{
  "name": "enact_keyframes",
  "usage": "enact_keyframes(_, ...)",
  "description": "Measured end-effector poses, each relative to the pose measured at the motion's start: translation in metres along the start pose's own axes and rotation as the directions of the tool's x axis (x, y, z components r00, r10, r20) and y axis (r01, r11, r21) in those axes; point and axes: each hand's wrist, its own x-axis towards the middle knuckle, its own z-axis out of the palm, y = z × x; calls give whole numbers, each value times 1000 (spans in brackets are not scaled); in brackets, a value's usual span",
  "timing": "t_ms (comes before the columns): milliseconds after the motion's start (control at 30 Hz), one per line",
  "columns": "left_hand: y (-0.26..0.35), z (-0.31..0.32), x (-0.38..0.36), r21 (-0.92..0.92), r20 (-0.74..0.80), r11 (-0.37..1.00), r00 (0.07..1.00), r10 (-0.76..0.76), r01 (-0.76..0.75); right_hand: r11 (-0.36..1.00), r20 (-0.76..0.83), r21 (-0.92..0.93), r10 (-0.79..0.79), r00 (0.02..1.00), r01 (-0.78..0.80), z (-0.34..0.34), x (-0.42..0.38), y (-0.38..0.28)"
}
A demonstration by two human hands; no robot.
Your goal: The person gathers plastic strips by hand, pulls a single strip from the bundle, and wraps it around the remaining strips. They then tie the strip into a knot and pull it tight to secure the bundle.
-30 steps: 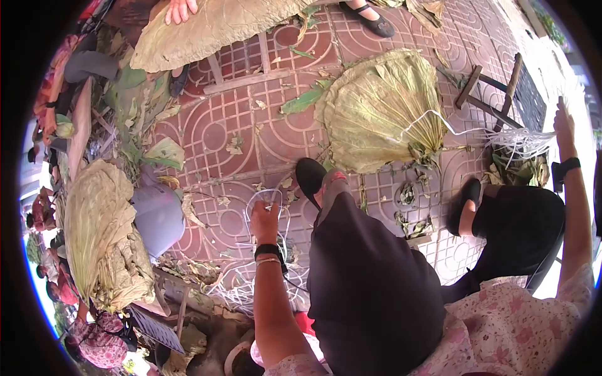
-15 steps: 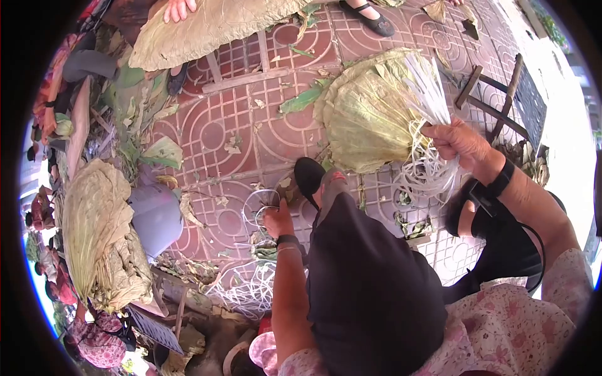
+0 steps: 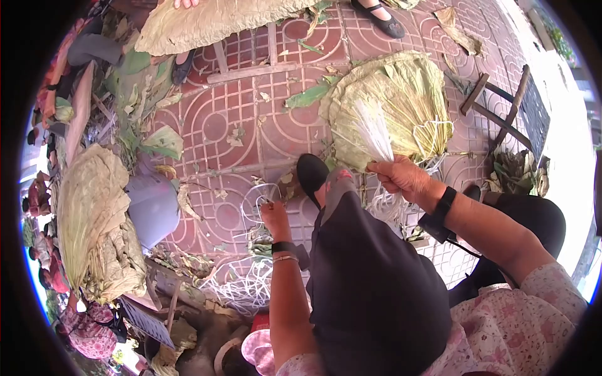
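Observation:
My right hand (image 3: 404, 175) is closed around a bunch of white plastic strips (image 3: 374, 128). Their upper ends fan out over the leaf bundle, while the rest hangs below my fist. This bundle of large dried leaves (image 3: 370, 84) lies flat on the paving, with a white strip (image 3: 433, 127) around its gathered stem end. To the left of my knee, my left hand (image 3: 274, 218) pinches a thin white strip (image 3: 244, 203) that curves in a loop. More white strips (image 3: 241, 285) lie tangled on the ground below it.
Another dried-leaf bundle (image 3: 94, 213) lies at left beside a grey-white container (image 3: 152, 210). At the top, a person's hand (image 3: 186, 3) rests on a large leaf stack (image 3: 213, 28). A low stool (image 3: 511, 113) lies tipped at right. Leaf scraps litter the red paving (image 3: 219, 125).
My right hand has moved left with the strips, away from the leaf bundle's tied end, which now shows. My left hand stays nearly in place with its strip.

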Motion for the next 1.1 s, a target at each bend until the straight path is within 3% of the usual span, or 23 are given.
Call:
enact_keyframes(100,17,1,-14,274,-4,951,989,151,-144,1000,77,17,-6,997,5,6,12,2)
enact_keyframes(133,33,6,-23,335,-83,921,968,237,-197,1000,63,6,-6,998,6,10,11,1)
enact_keyframes(233,44,13,-16,315,37,936,988,151,-154,1000,33,8,11,999,-12,12,14,4)
enact_keyframes(333,72,22,-14,428,-90,902,996,-24,60,1000,43,20,23,999,-24,10,11,9)
enact_keyframes(433,92,21,-4,497,-124,854,987,-106,154,998,58,26,58,997,-60,4,11,17)
enact_keyframes(467,99,22,-3,536,-230,822,970,-77,193,998,53,17,68,996,-69,4,10,19)
enact_keyframes(567,89,14,10,561,-140,813,986,-91,155,997,36,6,77,996,-77,7,7,25)
enact_keyframes(767,75,7,15,574,-16,819,999,35,-19,996,35,-71,59,998,-57,9,13,35)
enact_keyframes(867,60,12,14,412,-93,857,921,377,-309,998,62,-5,59,996,-59,8,16,30)
enact_keyframes(967,128,3,-32,-168,85,954,961,264,-247,994,99,77,64,993,-72,16,18,13)
enact_keyframes(1000,138,1,-41,-239,159,918,920,357,-315,993,111,94,66,992,-76,21,19,8)
enact_keyframes(1100,183,2,-74,-355,348,878,826,443,-322,961,159,229,118,980,-153,35,39,12)
